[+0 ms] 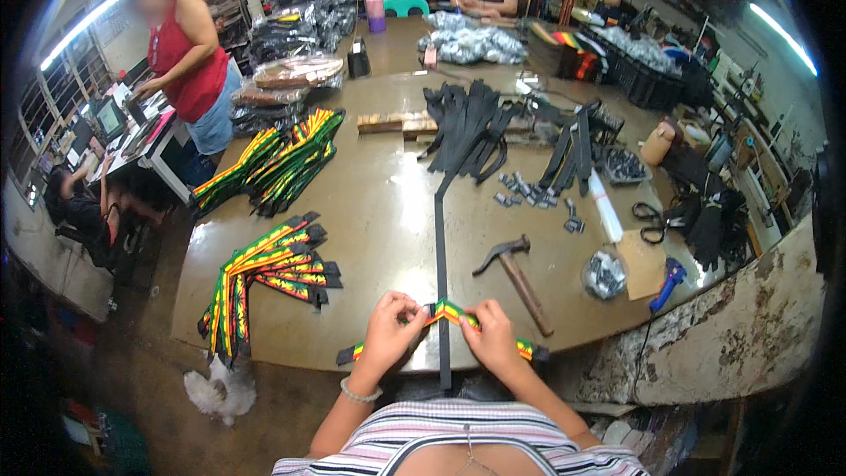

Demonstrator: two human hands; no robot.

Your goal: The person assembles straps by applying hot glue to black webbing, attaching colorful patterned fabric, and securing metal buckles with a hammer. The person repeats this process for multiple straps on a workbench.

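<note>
My left hand (394, 326) and my right hand (492, 335) are at the table's near edge, both closed. Between them they pinch a green, yellow and red striped strap (448, 309), bent up in the middle. Its black-tipped ends show beyond both hands. Under it, a long black strap (442, 251) runs from a heap of black straps (471, 128) toward my body. A hammer (522, 286) with a wooden handle lies just beyond my right hand. To the left, folded striped straps (264, 264) are fanned out, some overhanging the edge.
A second striped pile (273, 163) lies farther back. At right are small metal clips (527, 189), a jar (604, 274), scissors (650, 220) and a blue-handled glue gun (669, 285). A person in red (185, 48) stands at left; others sit across the table. A fluffy animal (220, 390) is on the floor.
</note>
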